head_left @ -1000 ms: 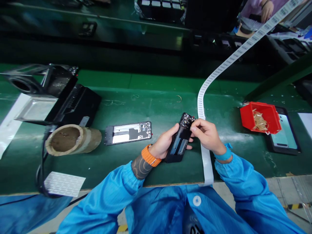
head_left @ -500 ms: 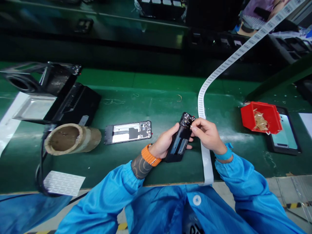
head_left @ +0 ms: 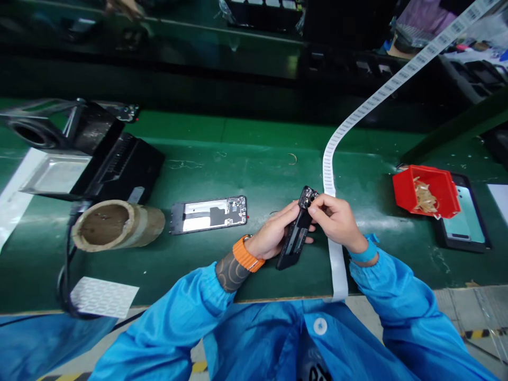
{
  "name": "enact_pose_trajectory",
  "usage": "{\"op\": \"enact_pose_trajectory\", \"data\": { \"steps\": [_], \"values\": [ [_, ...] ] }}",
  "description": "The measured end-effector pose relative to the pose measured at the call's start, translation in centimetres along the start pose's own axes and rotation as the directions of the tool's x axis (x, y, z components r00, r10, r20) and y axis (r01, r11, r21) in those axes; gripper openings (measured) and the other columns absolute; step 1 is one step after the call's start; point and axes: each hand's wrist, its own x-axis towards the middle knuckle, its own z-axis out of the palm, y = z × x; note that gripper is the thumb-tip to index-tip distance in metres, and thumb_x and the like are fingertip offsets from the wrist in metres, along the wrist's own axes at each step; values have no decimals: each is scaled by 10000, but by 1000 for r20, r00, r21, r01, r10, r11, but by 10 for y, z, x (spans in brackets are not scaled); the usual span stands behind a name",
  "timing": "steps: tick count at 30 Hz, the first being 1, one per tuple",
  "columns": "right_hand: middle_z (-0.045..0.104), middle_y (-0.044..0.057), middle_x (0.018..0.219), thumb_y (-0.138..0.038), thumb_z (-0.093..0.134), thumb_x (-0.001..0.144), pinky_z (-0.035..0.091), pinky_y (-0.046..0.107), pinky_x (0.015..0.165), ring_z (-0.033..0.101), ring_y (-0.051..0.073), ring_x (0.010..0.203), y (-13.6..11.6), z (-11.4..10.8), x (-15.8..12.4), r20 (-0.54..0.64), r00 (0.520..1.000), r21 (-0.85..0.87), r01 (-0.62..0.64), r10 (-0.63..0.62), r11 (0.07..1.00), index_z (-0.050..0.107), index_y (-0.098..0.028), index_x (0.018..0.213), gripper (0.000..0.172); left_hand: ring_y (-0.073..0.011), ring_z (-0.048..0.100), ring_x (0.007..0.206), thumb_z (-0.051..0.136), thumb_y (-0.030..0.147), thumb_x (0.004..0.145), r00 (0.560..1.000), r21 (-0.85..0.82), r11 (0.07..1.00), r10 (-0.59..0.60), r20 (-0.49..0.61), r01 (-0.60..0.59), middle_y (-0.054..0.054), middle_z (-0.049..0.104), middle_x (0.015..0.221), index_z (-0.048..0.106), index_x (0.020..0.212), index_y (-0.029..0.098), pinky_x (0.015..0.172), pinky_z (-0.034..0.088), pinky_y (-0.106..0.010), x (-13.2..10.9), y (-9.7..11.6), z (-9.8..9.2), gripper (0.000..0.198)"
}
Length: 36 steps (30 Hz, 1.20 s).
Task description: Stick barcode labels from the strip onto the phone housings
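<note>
My left hand (head_left: 273, 233) is closed around an opened smartphone (head_left: 296, 238), thumb along its near side and fingertips showing past the far edge. The phone is tilted, with bare circuitry at its upper end. My right hand (head_left: 334, 218) pinches at that upper right edge, thumb and forefinger together; whatever is between them is too small to make out. A second opened phone (head_left: 214, 214) lies flat on the green bench to the left, its silver inner frame facing up. Just right of the held phone runs a white strip of barcode labels (head_left: 327, 172).
A red bin (head_left: 405, 190) with yellowish scraps sits by a pale green phone back (head_left: 464, 217) at right. To the left are a cardboard tube (head_left: 148, 227), a black machine (head_left: 130, 164) and a label sheet (head_left: 103, 297). Dark conveyor (head_left: 198, 79) spans the back.
The held phone has turned more onto its edge, and my left thumb has shifted along it. My right hand has moved slightly left. Another person's hand has appeared at the upper left.
</note>
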Motion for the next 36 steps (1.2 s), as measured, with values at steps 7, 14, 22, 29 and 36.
{"op": "enact_pose_trajectory", "data": {
  "steps": [7, 14, 22, 29, 36],
  "values": [
    [579, -33, 599, -333, 617, 902, 409, 234, 492, 554, 116, 520, 0, 2, -1, -32, 999, -34, -15, 14, 999, 567, -214, 722, 222, -224, 717, 964, 590, 362, 981, 1000, 29, 999, 20, -13, -19, -112, 709, 1136, 528, 1432, 233, 780, 630, -364, 1, -5, 0, 473],
    [567, -36, 594, -313, 606, 898, 396, 232, 485, 541, 113, 515, 1, 4, 0, -43, 999, -66, -13, 10, 998, 549, -216, 711, 218, -228, 714, 965, 637, 395, 951, 999, 29, 999, 27, -16, -27, -105, 698, 1151, 547, 1409, 239, 777, 628, -368, 2, -7, 0, 492],
    [568, -36, 585, -315, 610, 896, 398, 231, 471, 551, 117, 510, 1, 6, 1, -56, 998, -76, -27, 22, 997, 552, -217, 710, 217, -226, 718, 944, 594, 367, 978, 1000, 14, 999, 30, 8, -31, -105, 712, 1129, 549, 1405, 235, 754, 632, -371, 1, -6, -1, 449],
    [602, -14, 544, -473, 675, 859, 448, 268, 451, 579, 151, 469, -10, -15, -12, -108, 994, -124, 23, -36, 992, 602, -239, 656, 319, -218, 729, 839, 357, 399, 1059, 994, -102, 989, -102, 34, 105, -139, 750, 1039, 596, 1364, 177, 777, 598, -379, 15, -17, 11, 446],
    [673, 59, 589, -510, 712, 849, 465, 313, 461, 621, 179, 482, 0, -40, -31, -217, 974, -265, 2, -62, 964, 691, -289, 685, 276, -241, 725, 774, 145, 499, 1058, 926, -167, 929, -286, 247, 331, -175, 754, 915, 704, 1224, 77, 827, 549, -410, 43, -32, 16, 720]
  ]
}}
